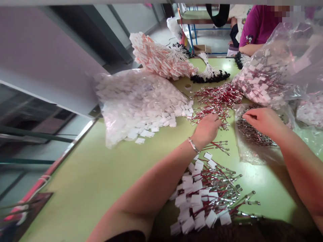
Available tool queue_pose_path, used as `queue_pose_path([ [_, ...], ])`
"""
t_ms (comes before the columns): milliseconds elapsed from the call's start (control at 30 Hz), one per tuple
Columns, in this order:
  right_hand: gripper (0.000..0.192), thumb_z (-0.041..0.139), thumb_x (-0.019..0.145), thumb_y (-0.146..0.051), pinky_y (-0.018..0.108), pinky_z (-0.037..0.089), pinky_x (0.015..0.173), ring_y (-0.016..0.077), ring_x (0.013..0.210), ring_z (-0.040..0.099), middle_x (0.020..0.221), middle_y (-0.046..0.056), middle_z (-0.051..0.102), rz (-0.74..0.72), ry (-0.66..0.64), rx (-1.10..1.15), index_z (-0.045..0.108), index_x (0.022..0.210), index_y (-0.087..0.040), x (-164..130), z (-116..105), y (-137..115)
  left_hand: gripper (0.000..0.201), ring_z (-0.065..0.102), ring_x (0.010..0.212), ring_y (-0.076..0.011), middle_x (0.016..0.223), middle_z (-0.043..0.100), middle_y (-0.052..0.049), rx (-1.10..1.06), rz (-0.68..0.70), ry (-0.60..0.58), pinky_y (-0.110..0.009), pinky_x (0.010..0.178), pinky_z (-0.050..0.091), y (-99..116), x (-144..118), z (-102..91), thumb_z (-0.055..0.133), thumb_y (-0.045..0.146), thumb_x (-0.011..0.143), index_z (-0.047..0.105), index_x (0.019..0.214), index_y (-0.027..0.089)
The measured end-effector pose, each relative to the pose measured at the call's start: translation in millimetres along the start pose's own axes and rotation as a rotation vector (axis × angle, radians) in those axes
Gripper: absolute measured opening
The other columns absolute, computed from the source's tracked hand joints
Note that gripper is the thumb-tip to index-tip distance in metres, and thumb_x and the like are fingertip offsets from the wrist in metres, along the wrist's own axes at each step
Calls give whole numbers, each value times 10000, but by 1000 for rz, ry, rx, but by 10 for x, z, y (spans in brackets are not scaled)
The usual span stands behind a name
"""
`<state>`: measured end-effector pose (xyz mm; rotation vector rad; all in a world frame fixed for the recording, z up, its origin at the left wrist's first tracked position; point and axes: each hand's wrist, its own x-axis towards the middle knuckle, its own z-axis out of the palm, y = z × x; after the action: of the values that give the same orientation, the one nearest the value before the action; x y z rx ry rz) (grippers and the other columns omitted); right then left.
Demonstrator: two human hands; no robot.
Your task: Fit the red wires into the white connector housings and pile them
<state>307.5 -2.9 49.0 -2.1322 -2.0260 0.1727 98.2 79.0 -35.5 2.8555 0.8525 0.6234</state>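
**Red wire leads under both hands on the green counter**

Red wire leads with silver metal tips (217,101) lie in a loose heap on the pale green counter (101,174), just ahead of the person's left hand (207,129). That hand rests palm down at the near edge of the heap, its fingers curled onto the strands; whether they pinch a lead I cannot tell, for the fingertips are hidden. A thin silver bracelet (193,145) sits on the wrist.

The right hand (263,121) hovers over a clear plastic bag of dark metal-tipped leads (252,134) lying open on the counter just to the right of the red heap. Its fingers are drawn together at the tips, seemingly nipping something small, though the blur keeps me from making out what.

Nearer the person, between the two forearms, lies a pile of red leads with white paper tags attached (204,195), the silver tips pointing to the right.

To the left of the heap a large clear bag of white square tags (133,101) spills onto the counter. Behind it sits a bundle of pink-and-white tags (156,57), and beside that a bunch of white strings with black ends (209,74). At the right edge rests another clear bag of tagged red leads (267,80). Across the counter sits another person in a magenta shirt (257,27).
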Motion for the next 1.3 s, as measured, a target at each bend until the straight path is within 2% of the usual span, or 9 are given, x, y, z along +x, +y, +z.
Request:
queue_pose_path([
  [167, 283, 467, 856, -359, 313, 375, 575, 223, 733, 620, 878, 52, 725, 19, -137, -241, 717, 905, -236, 67, 18, 222, 196, 595, 882, -201, 883, 687, -60, -282, -34, 153, -358, 815, 481, -143, -6, -61, 538, 99, 821, 712, 832, 189],
  [300, 238, 489, 854, -312, 303, 371, 590, 225, 811, 618, 969, 71, 680, -60, -229, -305, 678, 965, -221, 79, 160, 192, 143, 637, 848, -169, 882, 714, -35, -529, -178, 277, -326, 814, 497, -195, -23, -206, 586, 141, 795, 711, 810, 208],
  [367, 227, 477, 864, -281, 304, 365, 587, 230, 837, 614, 982, 90, 652, -67, -225, -347, 663, 966, -201, 81, 216, 151, 135, 632, 799, -162, 841, 710, -25, -531, -201, 235, -314, 772, 498, -191, -27, -250, 580, 145, 794, 698, 795, 210],
  [533, 216, 466, 872, -261, 309, 365, 588, 216, 806, 602, 941, 80, 629, -79, -208, -363, 672, 867, -196, 86, 218, 144, 157, 586, 841, -193, 811, 676, -52, -201, 77, -34, -348, 814, 458, -181, 2, -226, 535, 154, 843, 668, 765, 185],
  [700, 238, 482, 866, -346, 313, 385, 613, 212, 794, 586, 952, 78, 636, -59, -28, -234, 678, 843, -213, 72, 83, 185, 186, 582, 889, -204, 870, 688, -59, -146, 73, 11, -363, 839, 443, -274, -6, -244, 513, 127, 851, 679, 807, 199],
  [833, 224, 441, 875, -310, 322, 389, 620, 208, 706, 590, 820, 73, 672, 26, 88, -54, 630, 919, -200, 21, 27, 30, 126, 609, 803, -177, 829, 698, -37, -424, -131, 207, -340, 798, 471, -297, -21, -297, 558, 180, 839, 680, 823, 205],
  [1000, 198, 422, 888, -288, 295, 409, 617, 171, 629, 588, 711, 29, 678, 0, 75, 338, 591, 945, -203, -63, 150, -241, 150, 578, 648, -117, 722, 638, -9, -805, -460, 445, -256, 650, 473, -223, -6, -432, 492, 193, 866, 641, 874, 189],
  [1067, 199, 453, 871, -298, 292, 419, 618, 164, 622, 580, 710, 18, 674, -34, 58, 444, 612, 946, -204, -89, 226, -313, 149, 536, 605, -108, 686, 605, 7, -760, -475, 422, -241, 605, 440, -153, -23, -504, 493, 182, 854, 641, 870, 189],
  [1300, 177, 558, 811, -314, 317, 459, 667, 175, 722, 609, 818, 35, 696, -21, 143, 678, 672, 879, -197, -162, 374, -429, 212, 532, 630, -111, 659, 615, 6, -766, -285, 33, -240, 605, 417, 195, -100, -516, 517, 214, 856, 629, 680, 172],
])
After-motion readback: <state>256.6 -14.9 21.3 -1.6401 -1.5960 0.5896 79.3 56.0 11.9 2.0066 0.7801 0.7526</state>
